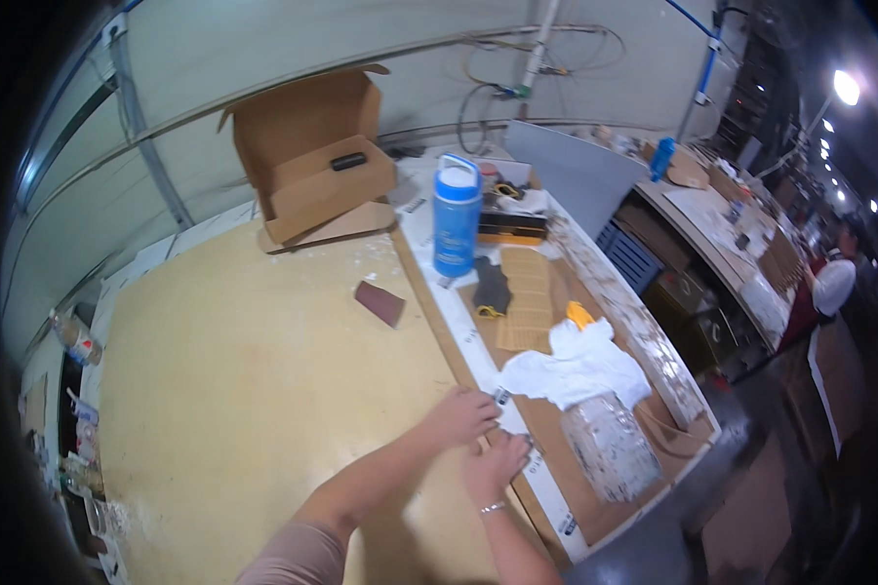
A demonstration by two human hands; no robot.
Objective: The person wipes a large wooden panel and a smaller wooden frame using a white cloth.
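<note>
My left hand (pixel 462 417) and my right hand (pixel 498 463) are close together at the right edge of the pale wooden board (pixel 244 390). Both sets of fingers are curled over the white printed strip (pixel 478 357) that runs along that edge. Whatever is between the fingers is too small or hidden to make out. A bracelet (pixel 494 507) circles my right wrist. Just right of the hands lie a crumpled white cloth (pixel 585 366) and a block wrapped in clear plastic (pixel 610 448). Farther up the board rests a dark red piece of sandpaper-like sheet (pixel 379 303).
A blue bottle (pixel 456 219) stands beyond the hands, near an open cardboard box (pixel 302 166) holding a black object (pixel 348 161). A dark glove (pixel 492 287) lies beside a yellowish ribbed piece (pixel 525 292). A person (pixel 834 278) is by another bench at far right.
</note>
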